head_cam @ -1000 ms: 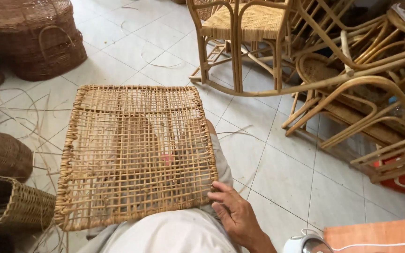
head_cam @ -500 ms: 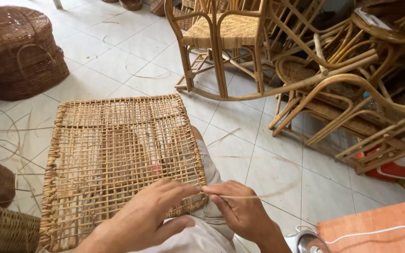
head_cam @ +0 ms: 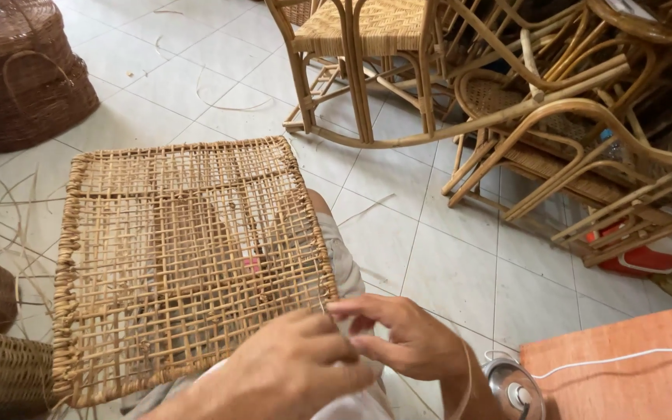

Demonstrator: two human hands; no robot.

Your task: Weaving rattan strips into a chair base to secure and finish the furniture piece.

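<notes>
Nearest to the camera, the left hand [head_cam: 293,373] lies over the near right corner of the woven panel [head_cam: 188,257], with fingers curled; I cannot tell what it holds, because its back hides the fingertips. The right hand [head_cam: 406,342] is just beside it, touching it, and its fingers pinch narrowly on a thin cane strand [head_cam: 464,389] that curves down past the wrist. The panel rests on the person's lap, tilted a little, and its near right edge meets both hands.

At the near right stands a small metal fan [head_cam: 511,389] and an orange board [head_cam: 624,365] with a white cord [head_cam: 624,358] on it. At the near left there is a small basket [head_cam: 1,373], close to the panel's corner. Loose strands [head_cam: 1,210] lie on the tiled floor [head_cam: 445,264] at the left. The floor to the right of the panel is open.

Farther away, a big dark basket [head_cam: 21,74] stands at the far left, and rattan chairs [head_cam: 507,85] are piled at the far right.

Compared with half a second before, the hands are now closer together at the panel's corner, and the view has shifted slightly.
</notes>
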